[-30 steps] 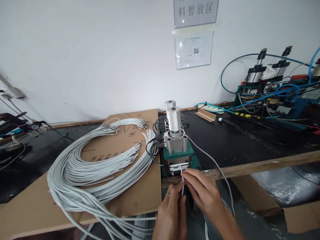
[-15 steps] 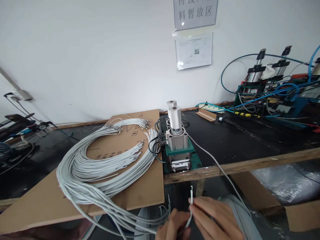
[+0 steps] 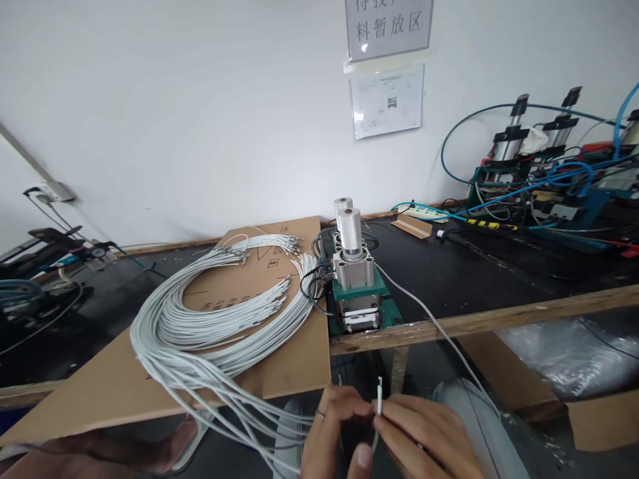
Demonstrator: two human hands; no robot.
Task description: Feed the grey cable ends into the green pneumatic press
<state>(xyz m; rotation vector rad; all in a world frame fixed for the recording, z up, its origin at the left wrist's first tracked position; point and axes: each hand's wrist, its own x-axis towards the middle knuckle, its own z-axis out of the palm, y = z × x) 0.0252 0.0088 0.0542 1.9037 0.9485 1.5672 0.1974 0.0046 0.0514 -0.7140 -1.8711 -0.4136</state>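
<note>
My right hand (image 3: 424,436) is closed in a pinch on a thin white cable (image 3: 380,399). The cable's end points upward with a small metal tip, and its lower part curves down between my hands. My left hand (image 3: 332,432), with a ring on one finger, is beside it. Its thumb and index finger are apart, and the index fingertip reaches close to the held cable; I cannot tell if it touches. Loose strands from the big bundle of white cables (image 3: 170,359) run behind my left hand, where their ends are mostly hidden.
The bundle curls over a cardboard sheet (image 3: 304,359) overhanging the bench edge. A small press with knurled cylinders (image 3: 353,266) stands at the front edge of the black bench (image 3: 449,286). More pneumatic presses (image 3: 509,143) with blue hoses are at right. Someone's foot (image 3: 182,442) shows lower left.
My left hand has moved up and left, its thumb and index finger parting from the cable's lower part. My right hand keeps its pinch on the cable. The view has shifted slightly.
</note>
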